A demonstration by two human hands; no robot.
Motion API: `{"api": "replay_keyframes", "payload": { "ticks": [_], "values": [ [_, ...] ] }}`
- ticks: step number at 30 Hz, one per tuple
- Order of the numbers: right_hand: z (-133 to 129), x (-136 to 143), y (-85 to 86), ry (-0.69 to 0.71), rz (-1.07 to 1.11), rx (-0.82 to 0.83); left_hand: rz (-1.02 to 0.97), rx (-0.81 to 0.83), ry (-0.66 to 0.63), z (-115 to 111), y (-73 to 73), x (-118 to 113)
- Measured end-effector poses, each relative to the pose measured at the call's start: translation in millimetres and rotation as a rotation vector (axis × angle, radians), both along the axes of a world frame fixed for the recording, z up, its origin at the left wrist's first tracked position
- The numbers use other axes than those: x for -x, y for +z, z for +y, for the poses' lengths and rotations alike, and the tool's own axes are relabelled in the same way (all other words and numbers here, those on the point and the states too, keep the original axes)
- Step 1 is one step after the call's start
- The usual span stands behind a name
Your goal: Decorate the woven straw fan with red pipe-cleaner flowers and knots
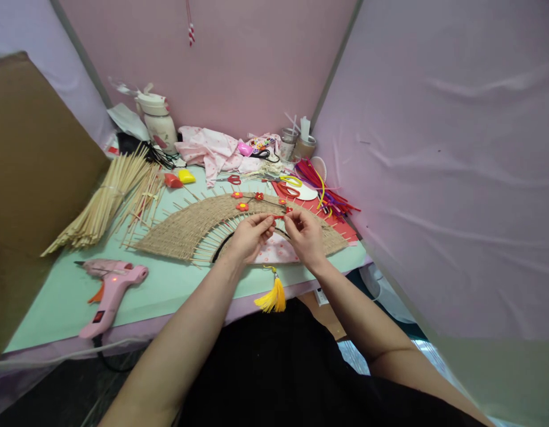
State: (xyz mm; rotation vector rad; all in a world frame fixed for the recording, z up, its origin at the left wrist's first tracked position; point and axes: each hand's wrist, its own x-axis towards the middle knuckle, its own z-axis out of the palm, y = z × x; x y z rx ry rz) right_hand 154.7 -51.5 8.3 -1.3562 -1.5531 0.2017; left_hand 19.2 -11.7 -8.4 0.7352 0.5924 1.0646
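- Over the woven fan (176, 228), right of its middle, you have a small red piece (278, 217) pinched between the fingertips of your left hand (251, 237) and right hand (306, 238), one end in each!
- Light and soft, by the look of it, and probably easy to bend or squash; a gentle hold at the ends should suit it.
- Your forearms angle inward from the near side, thumbs facing each other, remaining fingers curled.

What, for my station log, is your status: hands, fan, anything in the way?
Left hand, right hand pinching small red piece over fan. Fan on table, red flowers on it. Nothing plainly blocking; glue gun off left.
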Motion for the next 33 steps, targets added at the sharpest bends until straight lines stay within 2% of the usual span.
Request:
{"api": "replay_keyframes", "payload": {
  "ticks": [3, 6, 10, 14, 17, 19, 21, 24, 26, 29, 33],
  "values": [
    [-0.4, -4.8, 0.7, 0.049, -0.155, -0.101, -0.126, 0.198, -0.192, 3.6, 0.3, 6.9],
    [-0.5, -11.7, 1.0, 0.111, -0.362, -0.219, -0.142, 0.301, -0.335, 6.1, 0.5, 12.0],
    [-1.4, -21.9, 1.3, 0.172, -0.492, -0.293, -0.12, 0.325, -0.417, 6.3, 1.5, 15.1],
    [-3.6, -28.7, 2.7, 0.236, -0.491, -0.242, -0.03, 0.259, -0.459, 2.6, 3.4, 14.3],
    [-5.6, -26.5, 3.9, 0.239, -0.327, -0.147, 0.063, 0.123, -0.38, -1.1, 4.8, 9.6],
    [-5.9, -21.0, 4.2, 0.181, -0.069, -0.008, 0.123, 0.01, -0.229, -3.1, 5.5, 5.6],
    [-4.6, -13.7, 3.3, 0.148, 0.243, 0.204, 0.211, -0.124, -0.076, -4.6, 6.4, 2.5],
    [0.0, -3.0, -0.5, 0.207, 0.585, 0.409, 0.363, -0.281, 0.051, -6.3, 7.4, 0.5],
    [3.4, 2.0, -3.3, 0.228, 0.683, 0.392, 0.405, -0.307, 0.088, -6.4, 6.7, 0.0],
    [6.8, 5.3, -5.5, 0.195, 0.703, 0.298, 0.353, -0.235, 0.133, -3.8, 2.6, -0.8],
    [7.1, 3.1, -4.4, 0.119, 0.498, 0.153, 0.231, -0.104, 0.157, 0.6, -2.4, -2.3]
  ]
}}
